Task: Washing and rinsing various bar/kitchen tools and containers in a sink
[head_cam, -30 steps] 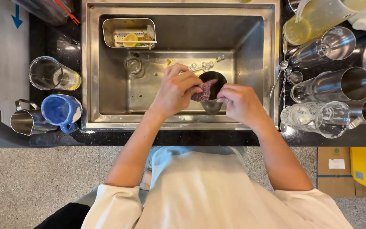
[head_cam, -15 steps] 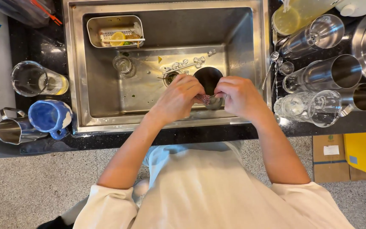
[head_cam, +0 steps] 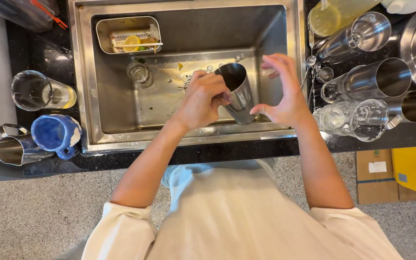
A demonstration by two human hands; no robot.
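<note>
Over the steel sink (head_cam: pixel 85 96), a metal cup (head_cam: pixel 239 91) is held tilted, its dark mouth facing up and to the left. My left hand (head_cam: pixel 201 98) is closed on a small purple scrubbing pad (head_cam: pixel 226 96) and presses it against the cup's side near the rim. My right hand (head_cam: pixel 285 91) supports the cup from the right with the thumb at its base; the other fingers are spread above it. Ice pieces and a drain lie on the sink floor behind the cup, partly hidden.
A small glass (head_cam: pixel 138 72) stands in the sink, below a strainer tray (head_cam: pixel 128 34) holding a lemon slice. Left counter: a clear glass (head_cam: pixel 37 90), a blue mug (head_cam: pixel 54 133), a metal jug (head_cam: pixel 15 147). Right counter: several metal shakers (head_cam: pixel 391 79) and a glass mug (head_cam: pixel 352 120).
The cup has come up from the sink floor and tilted. My right hand has opened its fingers and shifted right and up; my left hand stays on the pad.
</note>
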